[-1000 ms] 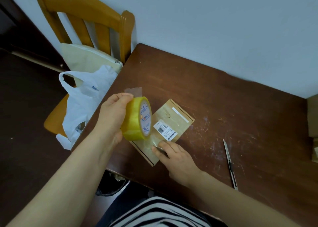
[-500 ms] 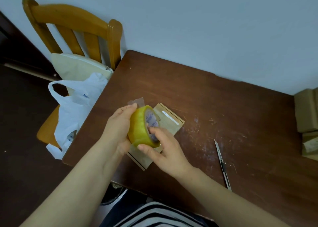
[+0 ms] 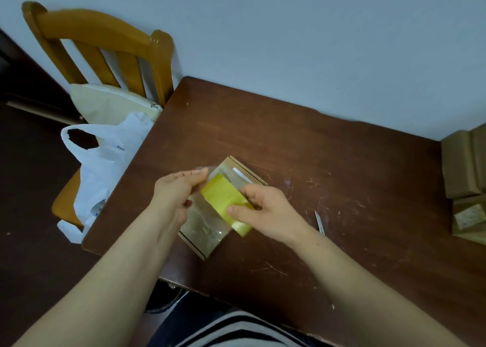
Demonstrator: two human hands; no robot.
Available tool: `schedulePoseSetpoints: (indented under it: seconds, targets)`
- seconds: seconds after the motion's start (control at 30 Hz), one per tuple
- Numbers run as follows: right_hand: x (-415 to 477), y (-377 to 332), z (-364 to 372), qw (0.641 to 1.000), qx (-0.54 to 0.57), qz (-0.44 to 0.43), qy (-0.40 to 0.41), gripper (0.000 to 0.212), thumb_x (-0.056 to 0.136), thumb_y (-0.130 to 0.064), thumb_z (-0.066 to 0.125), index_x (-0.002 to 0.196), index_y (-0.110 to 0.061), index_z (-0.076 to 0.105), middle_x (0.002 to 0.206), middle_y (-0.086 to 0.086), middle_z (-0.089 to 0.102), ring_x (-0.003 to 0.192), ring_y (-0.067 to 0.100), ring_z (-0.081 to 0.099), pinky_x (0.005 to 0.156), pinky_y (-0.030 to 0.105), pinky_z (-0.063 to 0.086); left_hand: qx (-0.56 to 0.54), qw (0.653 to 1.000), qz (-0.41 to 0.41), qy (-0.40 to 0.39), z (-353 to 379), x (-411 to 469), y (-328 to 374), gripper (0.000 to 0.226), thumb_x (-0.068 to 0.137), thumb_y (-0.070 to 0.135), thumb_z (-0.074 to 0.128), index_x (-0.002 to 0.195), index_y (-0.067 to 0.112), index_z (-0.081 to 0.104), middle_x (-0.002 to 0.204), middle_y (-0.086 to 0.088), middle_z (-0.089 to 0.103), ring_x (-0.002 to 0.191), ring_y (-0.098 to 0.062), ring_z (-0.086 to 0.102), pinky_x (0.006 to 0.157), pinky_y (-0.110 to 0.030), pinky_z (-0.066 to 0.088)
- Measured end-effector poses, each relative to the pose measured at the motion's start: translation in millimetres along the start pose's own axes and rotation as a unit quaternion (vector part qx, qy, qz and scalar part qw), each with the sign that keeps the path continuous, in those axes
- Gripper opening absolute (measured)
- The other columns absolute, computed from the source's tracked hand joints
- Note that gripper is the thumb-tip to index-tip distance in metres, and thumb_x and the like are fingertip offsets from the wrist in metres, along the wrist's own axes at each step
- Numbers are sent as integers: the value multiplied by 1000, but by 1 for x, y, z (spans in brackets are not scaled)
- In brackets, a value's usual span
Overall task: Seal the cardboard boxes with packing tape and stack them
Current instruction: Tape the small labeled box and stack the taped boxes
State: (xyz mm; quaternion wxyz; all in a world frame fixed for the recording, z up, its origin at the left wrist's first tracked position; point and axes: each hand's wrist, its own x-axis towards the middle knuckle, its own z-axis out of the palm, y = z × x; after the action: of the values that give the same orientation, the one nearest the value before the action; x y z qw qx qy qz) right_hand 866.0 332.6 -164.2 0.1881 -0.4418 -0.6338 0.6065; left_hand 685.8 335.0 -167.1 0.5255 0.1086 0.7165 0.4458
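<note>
A flat cardboard box lies on the dark wooden table near its front left edge, with clear tape shining on its top. Above it my right hand grips the yellow tape roll, thumb on its near side. My left hand pinches the loose end of the clear tape at the roll's upper left. The hands and roll hide the box's middle.
A utility knife lies on the table right of my right hand, partly hidden by my wrist. Several cardboard boxes are piled at the right edge. A wooden chair with a white plastic bag stands left of the table.
The roll passed from my left hand to my right hand. My left hand now pinches the tape's loose end. The view shifted, showing more boxes at the right.
</note>
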Motion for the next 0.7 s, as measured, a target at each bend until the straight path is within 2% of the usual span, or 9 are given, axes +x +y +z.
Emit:
schedulePoseSetpoints:
  seconds: [0.1,0.2,0.27,0.3,0.37,0.47,0.57,0.63,0.7]
  targets:
    - [0,-3,-17,999,-28,28,-7,8,78,-15,68,84,-10,66,88,23,69,73,29,67,75,51,54,-58,998,27,13,13,6,5,13,76,3,76,72,6,64,53,1,66,54,-10,63,57,-20,54]
    - [3,-8,-31,997,-55,50,2,8,80,-16,69,83,-9,66,88,23,69,83,39,67,76,53,55,-51,998,40,0,27,11,7,13,78,5,76,72,5,63,52,1,64,48,-4,57,47,-12,46]
    - [2,-9,-42,997,-57,61,0,15,82,-22,72,78,-9,65,77,19,71,71,32,70,64,45,58,-68,997,32,31,26,21,14,12,80,7,74,77,5,62,47,6,60,34,3,46,35,-10,34]
    - [-1,-8,-46,997,-26,68,2,20,83,-28,73,71,-14,66,67,13,71,59,24,69,55,34,56,-80,995,24,59,22,30,20,12,81,9,74,81,6,62,50,5,60,31,4,43,33,-9,30]
    - [-9,-6,-50,995,34,89,13,32,81,-43,71,62,-18,63,52,4,64,44,12,59,44,20,45,-86,992,14,94,9,47,30,13,81,12,74,86,9,62,64,2,60,31,4,43,33,-10,29]
    - [-15,-1,-48,989,64,120,54,47,72,-50,68,71,-5,60,50,9,60,41,12,55,41,18,41,-64,995,-1,75,2,63,34,12,80,16,76,79,11,65,59,7,61,35,3,45,34,-11,27]
    - [-14,4,-47,982,83,141,90,43,78,-39,70,76,2,60,54,14,59,42,16,54,39,19,41,-66,996,-31,54,6,72,28,12,80,18,75,85,12,66,48,12,60,40,2,45,36,-11,25]
    - [-15,8,-47,980,66,161,101,28,87,-26,69,71,-4,60,52,10,56,40,16,54,38,19,39,-65,995,-54,44,7,77,23,10,81,17,74,84,11,67,49,11,61,43,0,45,38,-14,26]
    - [-16,12,-45,977,33,176,114,27,87,-23,68,66,-8,60,51,3,55,42,15,56,40,20,41,-64,995,-65,29,8,80,17,9,82,16,73,82,10,66,55,9,63,45,-1,44,40,-16,28]
